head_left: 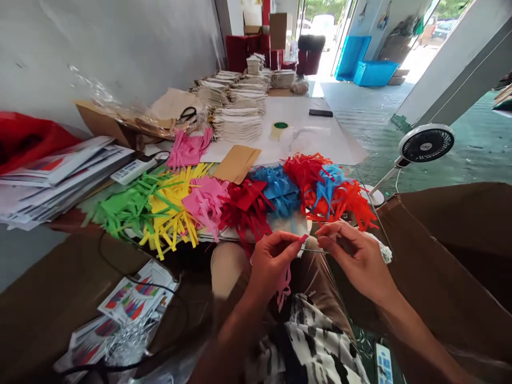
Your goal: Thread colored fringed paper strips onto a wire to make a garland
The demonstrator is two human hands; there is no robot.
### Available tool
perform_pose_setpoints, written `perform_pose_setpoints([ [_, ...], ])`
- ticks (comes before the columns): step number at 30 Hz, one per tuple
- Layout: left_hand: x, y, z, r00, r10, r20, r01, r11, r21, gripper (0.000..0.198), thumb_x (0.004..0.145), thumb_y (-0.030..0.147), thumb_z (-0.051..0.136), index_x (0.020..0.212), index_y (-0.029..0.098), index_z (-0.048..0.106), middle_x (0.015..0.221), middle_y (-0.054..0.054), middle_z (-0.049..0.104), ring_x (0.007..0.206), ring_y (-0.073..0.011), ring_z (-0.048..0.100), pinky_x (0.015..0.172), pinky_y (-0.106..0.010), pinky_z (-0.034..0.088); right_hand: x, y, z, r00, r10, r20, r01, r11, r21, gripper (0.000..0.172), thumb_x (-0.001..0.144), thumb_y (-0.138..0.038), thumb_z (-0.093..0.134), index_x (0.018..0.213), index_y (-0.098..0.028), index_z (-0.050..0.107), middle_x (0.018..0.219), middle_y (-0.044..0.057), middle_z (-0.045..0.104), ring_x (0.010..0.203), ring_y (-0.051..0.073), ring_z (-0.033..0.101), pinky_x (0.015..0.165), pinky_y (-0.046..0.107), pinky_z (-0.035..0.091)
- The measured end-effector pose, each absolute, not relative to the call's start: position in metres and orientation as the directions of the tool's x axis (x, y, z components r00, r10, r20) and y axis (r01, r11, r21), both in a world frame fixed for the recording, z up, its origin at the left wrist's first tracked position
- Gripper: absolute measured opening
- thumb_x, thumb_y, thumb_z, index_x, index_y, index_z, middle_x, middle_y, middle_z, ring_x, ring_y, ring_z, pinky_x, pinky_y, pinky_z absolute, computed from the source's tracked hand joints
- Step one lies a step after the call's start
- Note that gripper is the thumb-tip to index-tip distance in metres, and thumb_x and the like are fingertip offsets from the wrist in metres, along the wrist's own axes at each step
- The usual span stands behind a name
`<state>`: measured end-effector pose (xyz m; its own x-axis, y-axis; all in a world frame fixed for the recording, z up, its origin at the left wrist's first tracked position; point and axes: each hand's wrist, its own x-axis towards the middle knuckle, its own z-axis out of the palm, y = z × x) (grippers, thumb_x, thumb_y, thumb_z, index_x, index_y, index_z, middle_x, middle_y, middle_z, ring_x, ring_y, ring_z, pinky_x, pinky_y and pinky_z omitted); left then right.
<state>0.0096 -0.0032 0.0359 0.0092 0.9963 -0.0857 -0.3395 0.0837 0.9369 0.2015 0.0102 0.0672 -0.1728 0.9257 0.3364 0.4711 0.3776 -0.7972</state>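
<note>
Over the lap [224, 266]: one pink tassel [304, 238], pinched in the left hand [274, 258], tip aimed right, strips [284, 285] hung downward; one thin line [314, 250], run crosswise between hands; right hand [356, 256] at its right end, fingers narrowly parted, grip cannot be told.

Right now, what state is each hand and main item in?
Left hand, pinching pink strip
Pink strip, pinched, end sticking out
Right hand, curled by thin rod; grip unclear
Thin rod, between the hands
Fan, upright; spin unclear
Black phone, lying flat
Scissors, lying down; blades unclear
Cream bundles, stacked
Dark red fringes, lying heaped
</note>
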Motion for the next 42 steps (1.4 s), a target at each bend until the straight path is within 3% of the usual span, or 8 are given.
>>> perform_pose_setpoints([
  [8, 0.018, -0.015, 0.034, 0.05, 0.995, 0.083, -0.186, -0.072, 0.98, 0.012, 0.089, 0.031, 0.082, 0.088, 0.019, 0.084, 0.087, -0.003, 0.077, 0.082, -0.0156, 0.067, 0.075, -0.025, 0.049, 0.212, -0.008, 0.082, -0.314, 0.869, 0.382, 0.57, 0.494, -0.657, 0.005, 0.104, -0.03, 0.068, 0.104, -0.026, 0.072, 0.095, 0.0, 0.076, 0.081, 0.016, 0.068, 0.074, 0.029, 0.052],
  [16, 0.018, -0.021, 0.033, 0.082, 0.939, 0.335, -0.015, -0.335, 0.942, 0.005, 0.094, 0.019, 0.079, 0.094, 0.02, 0.084, 0.092, -0.003, 0.079, 0.088, -0.0143, 0.071, 0.084, -0.025, 0.053, 0.217, -0.015, 0.086, -0.439, 0.829, 0.347, 0.597, 0.557, -0.577, 0.004, 0.106, -0.022, 0.061, 0.103, -0.023, 0.062, 0.093, 0.0, 0.071, 0.079, 0.014, 0.066, 0.072, 0.026, 0.051],
  [25, 0.02, -0.025, 0.03, 0.115, 0.968, 0.223, -0.029, -0.221, 0.975, 0.01, 0.096, 0.028, 0.079, 0.094, 0.019, 0.082, 0.093, -0.004, 0.08, 0.086, -0.015, 0.072, 0.08, -0.025, 0.054, 0.215, -0.016, 0.079, -0.433, 0.85, 0.3, 0.587, 0.519, -0.622, 0.005, 0.107, -0.026, 0.062, 0.104, -0.022, 0.065, 0.092, 0.0, 0.071, 0.075, 0.012, 0.064, 0.068, 0.024, 0.05],
  [30, 0.022, -0.024, 0.026, 0.086, 0.995, 0.044, -0.191, -0.027, 0.981, 0.037, 0.089, 0.033, 0.086, 0.121, 0.022, 0.073, 0.092, -0.001, 0.078, 0.083, -0.0137, 0.074, 0.076, -0.022, 0.056, 0.215, -0.014, 0.076, -0.327, 0.892, 0.312, 0.637, 0.452, -0.624, 0.012, 0.107, -0.025, 0.06, 0.097, -0.022, 0.064, 0.086, 0.0, 0.068, 0.071, 0.013, 0.061, 0.067, 0.026, 0.049],
  [38, 0.025, -0.02, 0.022, 0.03, 0.999, 0.02, -0.244, -0.012, 0.97, 0.025, 0.086, 0.033, 0.089, 0.101, 0.019, 0.074, 0.09, -0.002, 0.076, 0.083, -0.0133, 0.073, 0.079, -0.023, 0.058, 0.213, -0.008, 0.066, -0.329, 0.932, 0.154, 0.51, 0.313, -0.801, 0.015, 0.104, -0.038, 0.068, 0.099, -0.025, 0.072, 0.092, -0.001, 0.075, 0.079, 0.014, 0.067, 0.073, 0.027, 0.05],
  [42, 0.026, -0.017, 0.02, 0.032, 0.999, 0.005, -0.249, 0.003, 0.968, 0.026, 0.087, 0.035, 0.089, 0.098, 0.019, 0.073, 0.092, -0.002, 0.075, 0.085, -0.0136, 0.071, 0.081, -0.023, 0.057, 0.213, -0.007, 0.054, -0.227, 0.966, 0.122, 0.398, 0.206, -0.894, 0.017, 0.101, -0.041, 0.073, 0.108, -0.026, 0.077, 0.101, 0.001, 0.078, 0.086, 0.016, 0.07, 0.077, 0.028, 0.053],
])
